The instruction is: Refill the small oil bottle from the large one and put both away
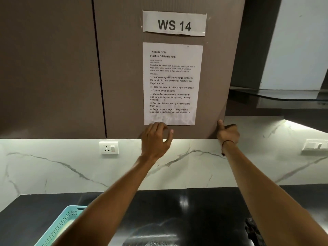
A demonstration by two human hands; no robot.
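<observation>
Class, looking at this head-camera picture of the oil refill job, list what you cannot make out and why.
- Both oil bottles: none in the head view.
- Cabinet interior: hidden behind the cabinet door.
- Right hand fingers: hidden behind the door's edge.
- Blue basket: cut off by the bottom edge.
- Task sheet small print: blurred.
- Left hand: contact with door unclear.

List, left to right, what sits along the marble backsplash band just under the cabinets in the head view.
White wall socket with a switch → left hand by the brown cabinet door's lower edge → right hand gripping that door's corner → white switch plate.
</observation>
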